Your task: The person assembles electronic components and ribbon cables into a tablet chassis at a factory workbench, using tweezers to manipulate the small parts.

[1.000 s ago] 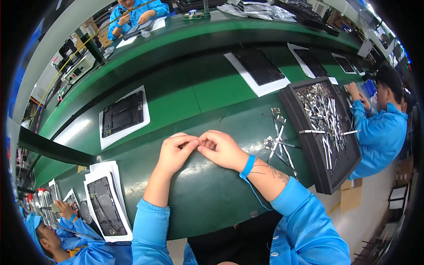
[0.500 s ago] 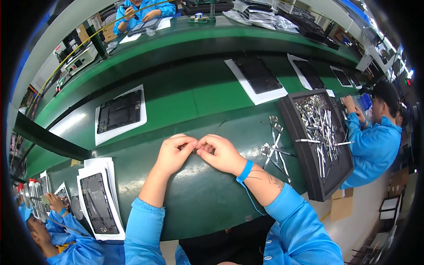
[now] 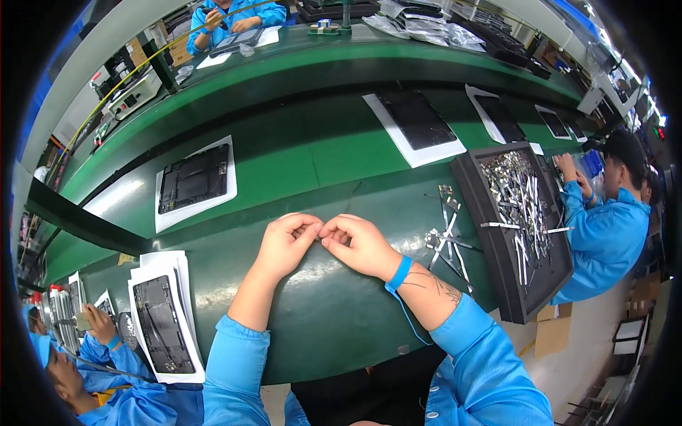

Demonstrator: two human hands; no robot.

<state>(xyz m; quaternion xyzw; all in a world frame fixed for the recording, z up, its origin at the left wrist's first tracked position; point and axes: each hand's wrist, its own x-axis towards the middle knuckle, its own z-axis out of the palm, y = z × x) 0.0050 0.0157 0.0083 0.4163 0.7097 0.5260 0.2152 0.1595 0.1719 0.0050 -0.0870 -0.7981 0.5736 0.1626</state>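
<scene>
Little moves since the frame half a second ago: your left hand (image 3: 286, 245) and right hand (image 3: 359, 250) stay brought together, and everything slides slightly rightward, which reads as your head turning.

Fingers on both hands narrow, each thumb drawn in to its forefinger, tips meeting over the tabletop (image 3: 323, 337). Whether you pinch a piece there, cannot tell; the spot between the tips is too small and shaded.

Progress, as judged: you look mid-step, close fingertip work not yet finished. No result shows at your fingertips.

Nearest parts: loose strips (image 3: 448, 230), a few lying crossed on the tabletop to the right of your right hand, between it and the black tray (image 3: 474, 195). You touch none of them. Inside the tray, a heap (image 3: 518, 195) of similar strips, two of them poking out sideways over the others. Plenty there, then; which are handled and which wait, cannot tell.

Left of you, a stack (image 3: 163, 323) of white sheets with a dark panel on top, well apart from your hands. Ahead, another panel (image 3: 193, 179) lies flat on its sheet. Neither is touched by you; whether either counts as done, cannot tell.
</scene>
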